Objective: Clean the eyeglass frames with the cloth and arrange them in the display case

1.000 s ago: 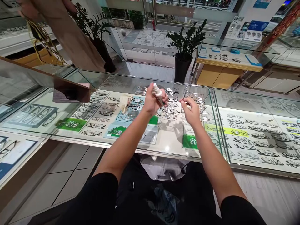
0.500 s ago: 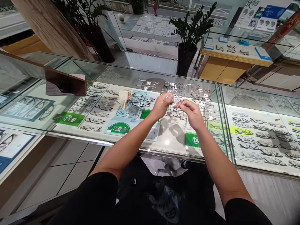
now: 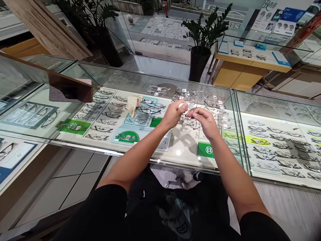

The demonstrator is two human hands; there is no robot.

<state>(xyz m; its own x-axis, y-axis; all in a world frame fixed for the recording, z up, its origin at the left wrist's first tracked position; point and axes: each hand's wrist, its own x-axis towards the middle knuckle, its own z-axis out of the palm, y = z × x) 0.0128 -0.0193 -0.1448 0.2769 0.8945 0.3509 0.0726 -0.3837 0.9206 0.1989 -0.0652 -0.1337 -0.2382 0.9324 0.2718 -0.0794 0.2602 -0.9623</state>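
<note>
My left hand (image 3: 175, 113) is closed above the glass counter, its thumb on top of a small white-topped object (image 3: 181, 105). Most of that object is hidden inside the fist, so its kind does not show. Close beside it, my right hand (image 3: 205, 121) pinches a pair of thin-framed eyeglasses (image 3: 197, 100) between thumb and fingers. The lenses are hard to separate from the frames behind them. To the left of my hands, a crumpled beige cloth (image 3: 132, 105) lies next to several dark eyeglasses (image 3: 151, 107) on the counter.
The glass display counter (image 3: 180, 152) holds rows of eyeglasses and green cards (image 3: 206, 149). A wooden-framed mirror (image 3: 72, 87) stands at its left. Beyond are a potted plant (image 3: 198, 62) and another display cabinet (image 3: 234, 72).
My left thumb has shifted slightly on the white-topped object, and more white shows. My right hand stays nearly still with the eyeglasses.
</note>
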